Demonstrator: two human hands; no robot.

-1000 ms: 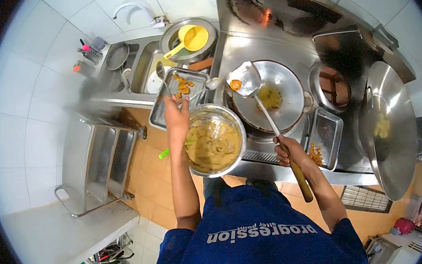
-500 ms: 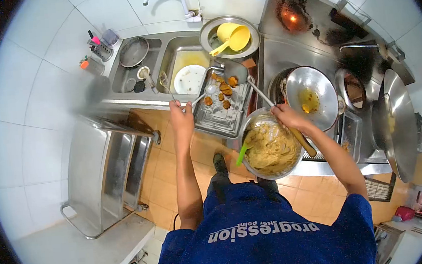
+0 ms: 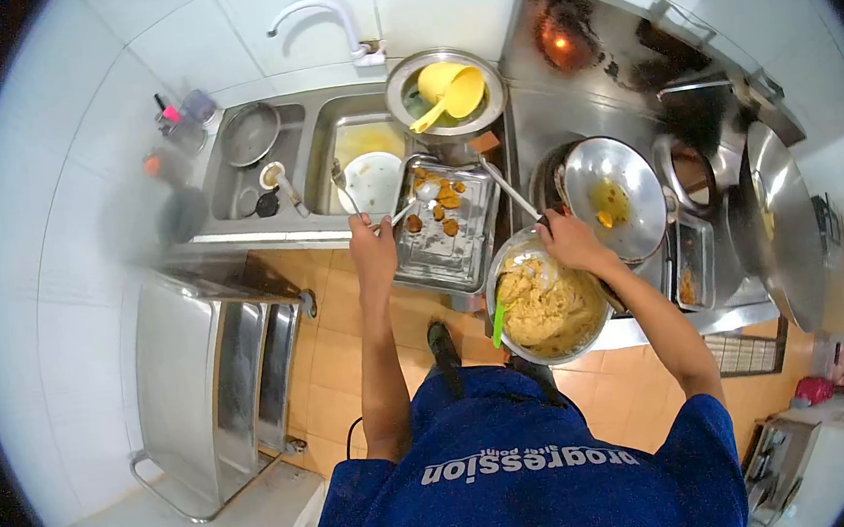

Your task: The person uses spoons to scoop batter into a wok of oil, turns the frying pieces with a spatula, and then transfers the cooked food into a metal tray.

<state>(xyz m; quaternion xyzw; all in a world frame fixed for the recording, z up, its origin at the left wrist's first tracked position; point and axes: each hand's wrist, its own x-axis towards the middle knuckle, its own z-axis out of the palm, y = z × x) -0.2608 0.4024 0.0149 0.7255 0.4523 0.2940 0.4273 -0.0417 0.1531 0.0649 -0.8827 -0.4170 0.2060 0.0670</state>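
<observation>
My left hand is closed round the handles of two slim metal utensils; one, a spoon-like piece, points over the sink, the other reaches over a steel tray. Several browned fried pieces lie in the tray. My right hand grips a long-handled spatula with a wooden grip; its head end is at the tray's upper right and hard to make out. Under that hand is a bowl of yellowish batter with a green-handled tool in it.
A wok with a little oil and a yellow bit stands right on the stove. Beyond the tray, a steel basin holds yellow scoops. At left are the double sink and a steel trolley. A large pan leans at far right.
The spatula head, earlier seen flat over the tray with a fried piece on it, has tilted out of clear view. My left hand's utensils have shifted slightly. The whole view has moved a little.
</observation>
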